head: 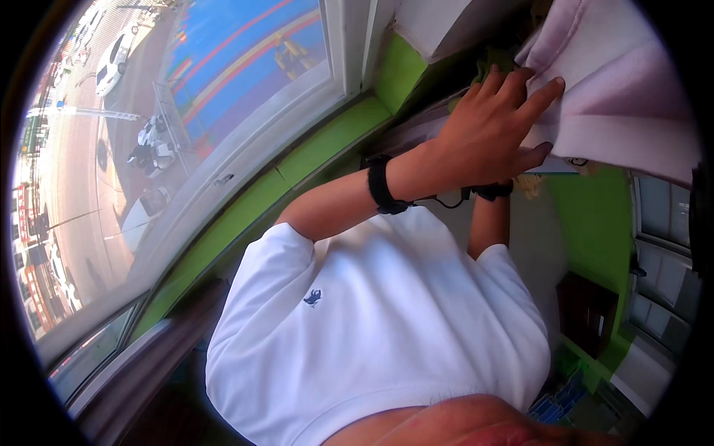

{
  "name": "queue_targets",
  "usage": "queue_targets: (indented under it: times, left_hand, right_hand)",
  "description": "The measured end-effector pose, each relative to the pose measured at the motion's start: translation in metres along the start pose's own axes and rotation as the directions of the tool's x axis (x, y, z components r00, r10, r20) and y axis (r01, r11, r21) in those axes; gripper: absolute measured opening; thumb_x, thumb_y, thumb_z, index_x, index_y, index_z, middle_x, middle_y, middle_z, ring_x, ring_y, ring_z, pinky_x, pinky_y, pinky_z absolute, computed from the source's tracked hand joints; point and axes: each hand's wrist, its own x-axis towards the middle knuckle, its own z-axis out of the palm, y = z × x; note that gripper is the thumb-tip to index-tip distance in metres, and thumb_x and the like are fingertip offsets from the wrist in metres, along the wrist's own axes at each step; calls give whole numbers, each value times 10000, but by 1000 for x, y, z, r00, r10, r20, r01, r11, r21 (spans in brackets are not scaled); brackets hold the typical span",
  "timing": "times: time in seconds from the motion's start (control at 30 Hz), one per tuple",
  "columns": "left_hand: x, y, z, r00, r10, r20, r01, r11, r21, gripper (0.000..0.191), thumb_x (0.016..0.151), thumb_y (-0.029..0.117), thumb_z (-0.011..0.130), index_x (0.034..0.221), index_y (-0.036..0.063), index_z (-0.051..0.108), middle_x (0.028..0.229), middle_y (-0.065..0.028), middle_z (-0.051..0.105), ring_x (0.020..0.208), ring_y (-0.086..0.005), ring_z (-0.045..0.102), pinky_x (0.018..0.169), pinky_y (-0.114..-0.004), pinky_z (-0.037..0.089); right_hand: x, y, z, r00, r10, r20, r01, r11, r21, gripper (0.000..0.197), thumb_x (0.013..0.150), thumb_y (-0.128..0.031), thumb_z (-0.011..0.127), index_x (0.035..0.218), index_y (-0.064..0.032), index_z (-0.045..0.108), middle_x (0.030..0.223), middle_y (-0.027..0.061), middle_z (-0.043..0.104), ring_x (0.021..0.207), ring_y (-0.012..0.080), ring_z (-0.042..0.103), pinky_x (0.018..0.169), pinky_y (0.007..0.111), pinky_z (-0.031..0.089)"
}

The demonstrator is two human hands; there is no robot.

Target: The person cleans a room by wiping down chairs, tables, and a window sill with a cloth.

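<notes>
My left hand (485, 131) reaches across to the upper right, a black band (381, 184) around its wrist. Its fingers are spread against a pale pink fabric (625, 83) with a stitched seam, and the thumb lies by the lower edge. I see no fabric pinched between the fingers. A crumpled green item (493, 60), perhaps cloth, is just beyond the fingertips. Of my right arm, only the forearm (488, 223) and another black wristband (493, 191) show; the right hand itself is hidden behind the left hand and the fabric.
On the left, a window (245, 72) looks out on a street with parked vehicles. Its green ledge (245, 212) runs close beside my left arm. A dark curtain (156, 357) hangs lower left. A dark wooden box-like piece (585, 312) stands against the green wall (591, 223).
</notes>
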Motion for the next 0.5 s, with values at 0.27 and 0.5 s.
queue_targets:
  times: [0.27,0.5]
  left_hand:
    - [19,10,56,973,216,81,-175,920,-350,793,837,282,650,1476,93,218,1399,-370,317,1148,-499,506,933,-460,472]
    - [24,4,55,903,236,360,-132,948,-291,700,897,123,548,1493,141,181,1447,-361,237,1128,-468,542,886,-439,507]
  right_hand:
    - [34,13,31,943,-130,-308,59,972,-229,405,893,-332,636,1102,14,615,1035,211,652,950,355,615,873,367,465]
    - [-2,-25,25,974,137,180,-120,988,-101,386,896,-328,635,1011,41,645,927,214,674,862,325,642,807,344,478]
